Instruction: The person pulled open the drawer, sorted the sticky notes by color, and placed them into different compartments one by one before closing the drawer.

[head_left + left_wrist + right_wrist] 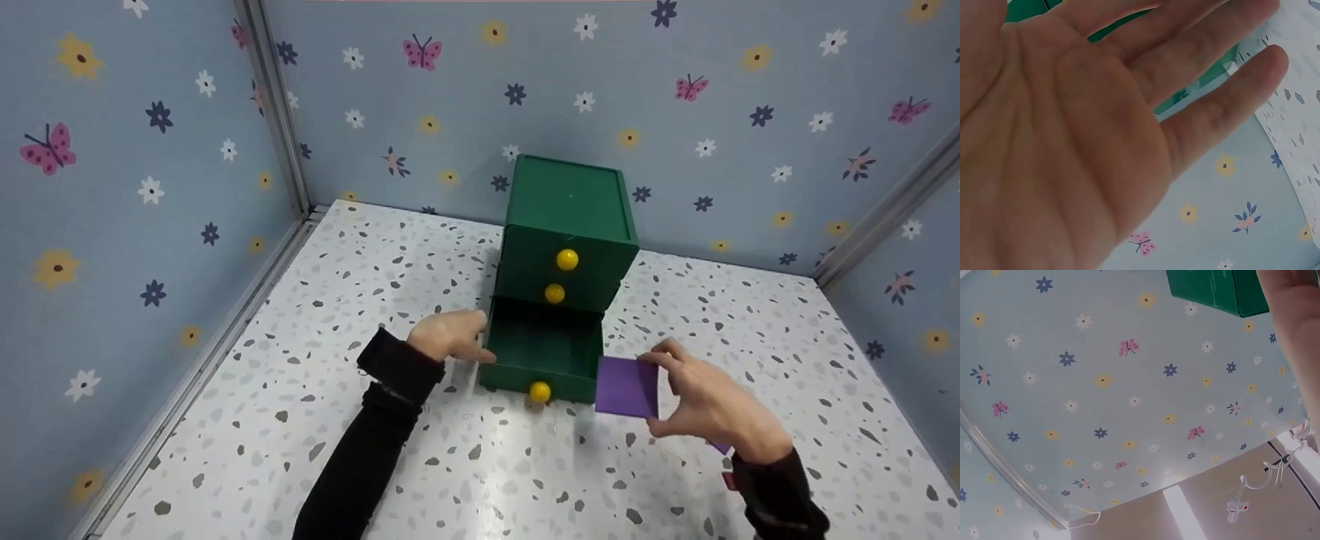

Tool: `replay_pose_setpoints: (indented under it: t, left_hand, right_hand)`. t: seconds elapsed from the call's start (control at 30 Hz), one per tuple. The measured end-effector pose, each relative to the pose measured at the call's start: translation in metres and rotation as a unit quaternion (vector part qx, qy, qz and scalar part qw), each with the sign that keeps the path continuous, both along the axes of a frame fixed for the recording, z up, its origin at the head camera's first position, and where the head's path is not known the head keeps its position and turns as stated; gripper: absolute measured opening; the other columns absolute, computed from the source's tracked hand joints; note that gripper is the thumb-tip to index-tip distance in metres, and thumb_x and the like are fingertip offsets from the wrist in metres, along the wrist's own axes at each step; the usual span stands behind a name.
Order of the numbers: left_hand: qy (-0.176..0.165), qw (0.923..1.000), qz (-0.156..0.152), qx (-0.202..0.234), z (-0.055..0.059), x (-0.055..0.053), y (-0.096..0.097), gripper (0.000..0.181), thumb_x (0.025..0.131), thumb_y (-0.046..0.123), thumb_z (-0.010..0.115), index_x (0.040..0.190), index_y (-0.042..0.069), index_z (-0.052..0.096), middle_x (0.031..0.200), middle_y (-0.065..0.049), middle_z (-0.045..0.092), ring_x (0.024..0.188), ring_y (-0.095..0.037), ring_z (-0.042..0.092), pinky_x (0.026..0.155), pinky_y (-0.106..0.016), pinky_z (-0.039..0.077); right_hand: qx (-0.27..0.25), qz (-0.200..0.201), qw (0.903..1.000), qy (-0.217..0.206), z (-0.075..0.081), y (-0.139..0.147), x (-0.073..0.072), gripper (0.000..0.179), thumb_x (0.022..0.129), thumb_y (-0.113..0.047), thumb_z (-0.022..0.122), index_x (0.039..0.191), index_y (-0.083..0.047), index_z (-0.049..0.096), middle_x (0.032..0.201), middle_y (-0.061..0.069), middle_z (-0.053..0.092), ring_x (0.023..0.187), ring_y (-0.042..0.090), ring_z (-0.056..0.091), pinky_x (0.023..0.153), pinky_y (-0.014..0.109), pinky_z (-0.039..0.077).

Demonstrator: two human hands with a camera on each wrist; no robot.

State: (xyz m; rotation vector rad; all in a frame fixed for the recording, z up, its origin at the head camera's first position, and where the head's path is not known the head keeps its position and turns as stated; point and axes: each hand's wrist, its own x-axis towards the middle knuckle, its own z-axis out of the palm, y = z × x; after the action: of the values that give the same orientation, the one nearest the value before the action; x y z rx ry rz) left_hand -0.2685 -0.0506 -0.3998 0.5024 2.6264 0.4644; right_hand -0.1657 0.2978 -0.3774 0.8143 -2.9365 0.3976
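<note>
A green drawer cabinet [570, 199] stands on the table, its bottom drawer [551, 349] pulled out with nothing in it. At that drawer's left side is my left hand [452, 335], fingers extended and holding nothing; the left wrist view shows its palm [1072, 140] with straight fingers. My right hand [705, 394] pinches a flat purple square [627, 387] by its right edge, thumb below and fingers above. The square hangs just beside the drawer's front right corner. In the right wrist view only part of that hand [1297, 320] shows, and the square is out of sight.
Yellow round knobs [567, 259] sit on the drawer fronts. A small purple corner [718, 446] peeks out beneath my right wrist, mostly hidden. The speckled white table [300, 420] is bounded by flowered blue walls [465, 90] at the back and sides.
</note>
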Motion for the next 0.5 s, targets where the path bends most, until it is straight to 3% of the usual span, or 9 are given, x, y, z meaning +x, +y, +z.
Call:
replay_pose_setpoints:
  t: [0.3,0.5]
  left_hand:
    - [-0.005,1.0000,0.002,0.003,-0.001,0.001,0.001,0.038,0.089,0.038,0.073,0.109,0.007,0.063,0.104,-0.008,0.068,0.085,-0.021,0.062,0.078,-0.038,0.057]
    - [-0.001,1.0000,-0.001,-0.001,0.002,-0.001,-0.001,0.035,0.089,0.037,0.073,0.104,0.007,0.064,0.095,-0.007,0.067,0.080,-0.020,0.061,0.070,-0.035,0.055]
  right_hand:
    - [-0.047,0.024,0.9984,0.022,-0.002,-0.022,-0.037,0.075,0.061,-0.024,0.089,0.129,-0.009,0.062,0.119,0.001,0.056,0.080,0.013,0.052,0.065,0.021,0.046]
    - [-0.071,0.039,0.9960,0.039,-0.012,-0.030,-0.057,0.073,0.065,-0.026,0.090,0.129,-0.009,0.062,0.117,0.001,0.055,0.080,0.015,0.053,0.063,0.021,0.044]
